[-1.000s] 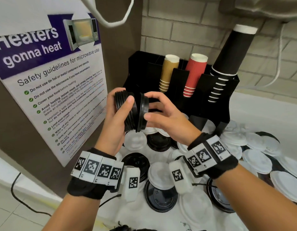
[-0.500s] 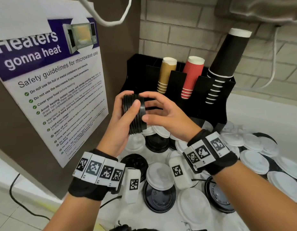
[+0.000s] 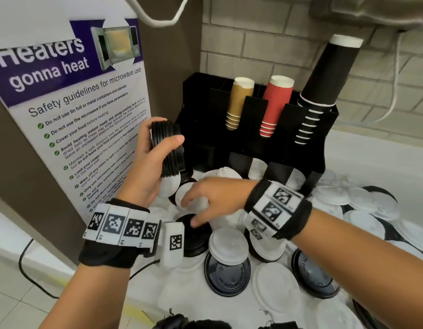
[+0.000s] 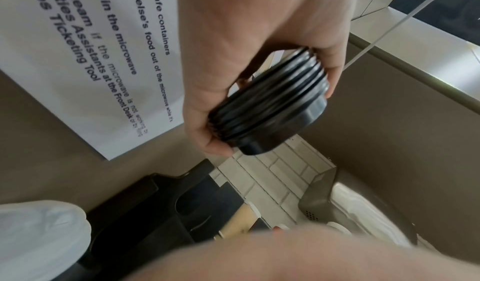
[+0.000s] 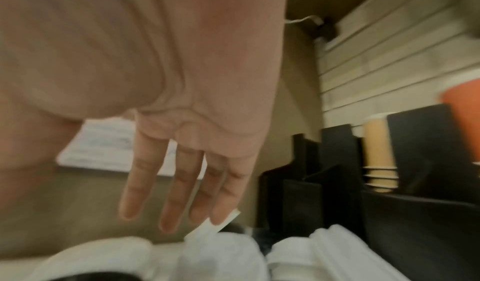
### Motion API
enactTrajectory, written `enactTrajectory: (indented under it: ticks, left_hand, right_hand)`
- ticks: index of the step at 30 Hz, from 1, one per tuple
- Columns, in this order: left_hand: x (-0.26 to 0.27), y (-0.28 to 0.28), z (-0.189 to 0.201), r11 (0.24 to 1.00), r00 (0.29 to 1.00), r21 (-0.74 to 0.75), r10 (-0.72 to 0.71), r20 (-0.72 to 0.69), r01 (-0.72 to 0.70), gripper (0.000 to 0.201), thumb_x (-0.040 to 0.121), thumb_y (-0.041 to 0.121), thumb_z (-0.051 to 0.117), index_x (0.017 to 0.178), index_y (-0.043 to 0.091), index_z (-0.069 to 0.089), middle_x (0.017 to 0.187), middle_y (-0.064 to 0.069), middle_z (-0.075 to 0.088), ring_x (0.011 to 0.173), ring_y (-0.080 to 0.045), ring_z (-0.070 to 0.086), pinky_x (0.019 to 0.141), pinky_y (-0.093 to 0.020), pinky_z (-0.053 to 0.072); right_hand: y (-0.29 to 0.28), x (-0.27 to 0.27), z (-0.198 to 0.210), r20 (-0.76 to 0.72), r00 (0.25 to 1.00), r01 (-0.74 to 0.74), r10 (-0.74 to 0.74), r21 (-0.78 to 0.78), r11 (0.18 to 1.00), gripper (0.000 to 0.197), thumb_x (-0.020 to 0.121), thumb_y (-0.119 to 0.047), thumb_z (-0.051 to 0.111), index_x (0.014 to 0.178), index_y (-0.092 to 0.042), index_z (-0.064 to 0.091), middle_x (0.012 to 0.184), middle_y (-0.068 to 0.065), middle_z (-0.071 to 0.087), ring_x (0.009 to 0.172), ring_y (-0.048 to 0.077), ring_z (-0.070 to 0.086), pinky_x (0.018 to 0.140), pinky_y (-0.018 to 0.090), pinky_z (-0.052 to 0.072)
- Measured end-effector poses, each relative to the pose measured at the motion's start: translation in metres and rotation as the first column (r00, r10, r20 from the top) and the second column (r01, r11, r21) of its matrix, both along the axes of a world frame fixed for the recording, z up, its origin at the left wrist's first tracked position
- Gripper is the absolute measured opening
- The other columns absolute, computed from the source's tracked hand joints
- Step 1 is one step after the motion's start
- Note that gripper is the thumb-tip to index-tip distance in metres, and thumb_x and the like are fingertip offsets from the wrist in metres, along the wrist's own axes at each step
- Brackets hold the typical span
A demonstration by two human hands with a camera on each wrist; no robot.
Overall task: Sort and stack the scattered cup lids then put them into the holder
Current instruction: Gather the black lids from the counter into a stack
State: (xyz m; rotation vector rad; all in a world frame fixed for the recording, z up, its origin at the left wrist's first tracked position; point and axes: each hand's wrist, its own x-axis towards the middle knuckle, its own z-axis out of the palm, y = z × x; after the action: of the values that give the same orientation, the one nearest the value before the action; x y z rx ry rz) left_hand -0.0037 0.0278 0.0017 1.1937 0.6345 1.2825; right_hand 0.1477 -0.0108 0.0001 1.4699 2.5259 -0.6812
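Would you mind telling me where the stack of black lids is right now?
In the head view, the stack of black lids is gripped in the left hand, raised between the microwave poster and the black holder.

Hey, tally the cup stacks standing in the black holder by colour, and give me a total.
Tan cup stack: 1
Red cup stack: 1
Black cup stack: 1
Total: 3

Three stacks of paper cups stand in the black plastic holder (image 3: 253, 143): one tan (image 3: 237, 103), one red ribbed (image 3: 274, 105), one tall black (image 3: 324, 86). One stack of black plastic lids (image 3: 167, 150); two hands; one microwave poster (image 3: 70, 103).
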Motion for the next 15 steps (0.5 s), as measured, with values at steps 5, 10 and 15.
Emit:
enactTrajectory:
  ticks: [5, 10, 15]
  left_hand:
    - [-0.004, 0.002, -0.001, 1.000, 1.000, 0.002, 0.023, 0.020, -0.023, 0.044, 0.060, 0.037, 0.074, 0.099, 0.032, 0.054, 0.097, 0.005, 0.055, 0.081, -0.011, 0.061, 0.065, -0.032, 0.054]
    - [-0.008, 0.004, -0.004, 0.999, 0.999, 0.015, 0.041, 0.031, -0.042, 0.040, 0.062, 0.036, 0.073, 0.097, 0.034, 0.055, 0.092, 0.009, 0.058, 0.081, -0.008, 0.062, 0.066, -0.030, 0.054]
    - [-0.011, 0.006, -0.005, 0.998, 0.997, 0.012, 0.064, 0.052, -0.065, 0.036, 0.063, 0.036, 0.073, 0.095, 0.035, 0.055, 0.091, 0.009, 0.057, 0.079, -0.009, 0.060, 0.068, -0.031, 0.052]
  right_hand:
    - [-0.002, -0.035, -0.020, 0.305, 0.938, -0.155, 0.163, -0.051, 0.987, 0.083, 0.068, -0.045, 0.082, 0.136, -0.021, 0.040, 0.123, 0.004, 0.051, 0.115, 0.023, 0.044, 0.092, 0.041, 0.045]
    - [0.001, -0.041, -0.025, 0.366, 0.911, -0.201, 0.190, -0.008, 0.979, 0.081, 0.072, -0.035, 0.081, 0.139, -0.021, 0.036, 0.127, 0.005, 0.048, 0.115, 0.024, 0.043, 0.088, 0.037, 0.043]
    - [0.013, -0.012, -0.007, -0.050, 0.997, 0.057, -0.055, 0.034, 0.998, 0.079, 0.073, -0.030, 0.080, 0.138, -0.017, 0.037, 0.125, 0.008, 0.051, 0.110, 0.024, 0.052, 0.092, 0.037, 0.049]
